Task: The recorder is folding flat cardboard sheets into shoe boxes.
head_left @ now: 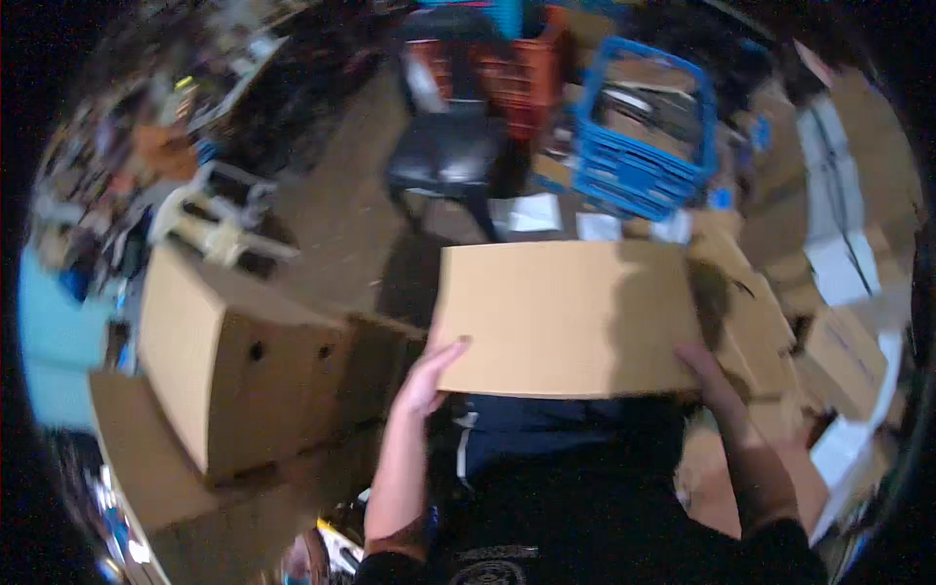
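A flat brown cardboard sheet (pixel 565 317) lies level in front of me, held at its near edge by both hands. My left hand (pixel 429 375) grips the near left corner, thumb on top. On the near right corner sits my right hand (pixel 707 375), fingers closed on the edge. Both forearms come up from the lower edge on either side of my dark clothing.
A closed brown carton (pixel 229 361) stands at my left on flattened cardboard. A black chair (pixel 444 151) stands further off, with a red crate (pixel 517 68) and a blue crate (pixel 648 127) behind it. Cardboard pieces and boxes (pixel 829 351) are piled at the right.
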Motion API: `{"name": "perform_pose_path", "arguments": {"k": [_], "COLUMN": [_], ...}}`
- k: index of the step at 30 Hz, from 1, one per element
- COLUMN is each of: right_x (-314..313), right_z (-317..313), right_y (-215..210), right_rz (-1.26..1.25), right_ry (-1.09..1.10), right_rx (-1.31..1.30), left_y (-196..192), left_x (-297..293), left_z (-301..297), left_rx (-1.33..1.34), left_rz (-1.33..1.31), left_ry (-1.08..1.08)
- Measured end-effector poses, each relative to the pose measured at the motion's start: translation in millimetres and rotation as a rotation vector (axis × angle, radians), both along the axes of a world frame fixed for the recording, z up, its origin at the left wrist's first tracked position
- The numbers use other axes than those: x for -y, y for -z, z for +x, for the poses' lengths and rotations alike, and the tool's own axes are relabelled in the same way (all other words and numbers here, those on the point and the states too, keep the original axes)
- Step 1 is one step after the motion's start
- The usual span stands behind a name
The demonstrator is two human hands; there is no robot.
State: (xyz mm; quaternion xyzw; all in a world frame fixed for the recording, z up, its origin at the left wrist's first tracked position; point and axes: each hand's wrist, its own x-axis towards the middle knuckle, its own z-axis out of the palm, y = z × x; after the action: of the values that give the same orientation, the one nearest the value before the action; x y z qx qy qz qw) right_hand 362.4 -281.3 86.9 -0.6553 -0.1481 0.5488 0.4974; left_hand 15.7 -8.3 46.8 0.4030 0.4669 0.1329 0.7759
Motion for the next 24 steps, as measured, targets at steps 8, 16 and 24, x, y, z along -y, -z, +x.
{"name": "perform_pose_path", "arguments": {"k": [8, 16, 24], "right_x": [67.7, 55.2, -46.7], "right_z": [21.8, 42.7, -23.2], "right_y": [68.5, 118.7, 44.6], "right_rz": [0.151, 0.428, 0.543], "right_ry": [0.141, 0.486, 0.514], "right_rx": [0.069, -0.292, -0.142], "left_y": [1.1, -24.4, 13.3], "left_x": [30.3, 27.6, 94.1], "left_z": [22.0, 52.7, 79.4], "left_rx": [0.206, 0.17, 0.3], "left_rz": [0.016, 0.133, -0.007], "left_ry": [-0.101, -0.428, -0.14]}}
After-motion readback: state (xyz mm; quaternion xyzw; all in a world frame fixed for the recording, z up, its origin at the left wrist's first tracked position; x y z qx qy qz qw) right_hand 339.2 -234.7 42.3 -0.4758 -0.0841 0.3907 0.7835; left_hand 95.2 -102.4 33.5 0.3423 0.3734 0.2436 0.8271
